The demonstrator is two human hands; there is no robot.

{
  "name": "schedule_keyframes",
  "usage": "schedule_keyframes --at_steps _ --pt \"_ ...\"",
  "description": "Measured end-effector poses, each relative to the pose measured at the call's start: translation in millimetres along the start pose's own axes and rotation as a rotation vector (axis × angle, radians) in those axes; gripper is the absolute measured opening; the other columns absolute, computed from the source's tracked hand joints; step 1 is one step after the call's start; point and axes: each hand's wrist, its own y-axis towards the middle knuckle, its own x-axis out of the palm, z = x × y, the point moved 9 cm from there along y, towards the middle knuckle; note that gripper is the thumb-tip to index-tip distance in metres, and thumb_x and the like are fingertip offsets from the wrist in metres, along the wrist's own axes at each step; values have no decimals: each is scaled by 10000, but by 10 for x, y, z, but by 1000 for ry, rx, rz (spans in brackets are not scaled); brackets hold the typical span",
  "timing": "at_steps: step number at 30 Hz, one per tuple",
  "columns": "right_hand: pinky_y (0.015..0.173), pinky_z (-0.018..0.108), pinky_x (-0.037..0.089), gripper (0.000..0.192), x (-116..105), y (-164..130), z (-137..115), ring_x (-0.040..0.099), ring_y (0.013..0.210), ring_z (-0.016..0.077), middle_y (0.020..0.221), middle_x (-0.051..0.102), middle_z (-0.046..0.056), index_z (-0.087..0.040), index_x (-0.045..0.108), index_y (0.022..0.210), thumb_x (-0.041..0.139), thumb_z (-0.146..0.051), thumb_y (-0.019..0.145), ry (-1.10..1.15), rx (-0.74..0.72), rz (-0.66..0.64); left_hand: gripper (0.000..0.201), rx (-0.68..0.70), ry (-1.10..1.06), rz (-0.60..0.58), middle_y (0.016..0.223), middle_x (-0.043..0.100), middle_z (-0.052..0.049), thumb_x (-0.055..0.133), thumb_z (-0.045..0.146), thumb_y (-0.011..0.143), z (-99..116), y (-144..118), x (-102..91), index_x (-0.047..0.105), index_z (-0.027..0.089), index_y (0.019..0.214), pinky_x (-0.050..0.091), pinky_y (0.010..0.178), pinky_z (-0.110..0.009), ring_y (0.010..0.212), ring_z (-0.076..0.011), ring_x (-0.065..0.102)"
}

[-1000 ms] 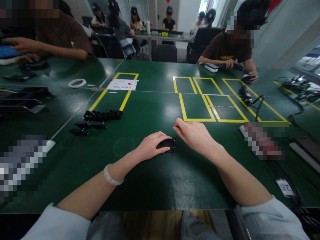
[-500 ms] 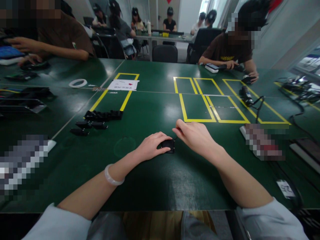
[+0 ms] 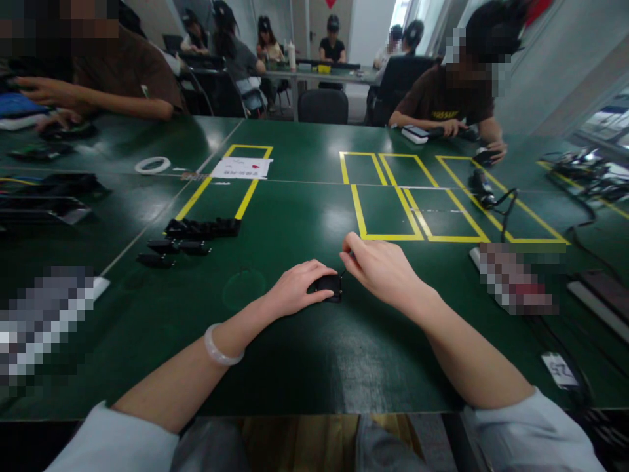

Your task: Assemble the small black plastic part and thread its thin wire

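Two digits, seemingly 25, mark a white tag [image 3: 560,370] on the right of the green counter [image 3: 299,210]; print on the white sheet [image 3: 243,168] is too small to read; the left hand [image 3: 301,283] has its grip partly spread, thumb and fingers clasping a black part [image 3: 330,286] on the counter between the hands; the right hand [image 3: 386,267] has its grip pinched around a thin dark rod [image 3: 343,271] at the part's corner; hands and part have barely shifted since half a second ago.
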Motion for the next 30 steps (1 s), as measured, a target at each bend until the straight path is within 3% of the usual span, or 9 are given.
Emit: schedule_keyframes --at_steps 10,18,23,30 --pt "551 250 243 213 -41 -25 -34 597 665 136 801 669 28 -182 500 1030 324 -233 921 28 -36 28 370 -7 -24 -2 1143 578 -68 537 418 895 6 4 -18 555 246 1222 448 926 -349 1051 -227 556" --pt "555 255 232 294 32 -7 9 615 673 160 759 682 47 -187 514 977 266 -345 970 -40 -15 -38 367 -5 -22 9 1143 580 -69 534 416 896 4 1 -25 552 248 1221 453 924 -357 1046 -228 563" --pt "548 247 245 228 -13 -6 4 610 648 142 791 680 20 -190 485 1071 316 -247 929 40 -17 12 366 -4 -18 5 1131 580 -69 537 410 896 5 1 -22 555 246 1222 455 921 -345 1042 -222 563" --pt "545 242 235 218 -27 6 12 592 651 131 802 677 24 -191 500 1004 309 -271 935 86 -16 2 368 -5 -17 20 1126 583 -65 548 415 888 -11 0 -18 557 252 1218 457 923 -348 1037 -221 567"
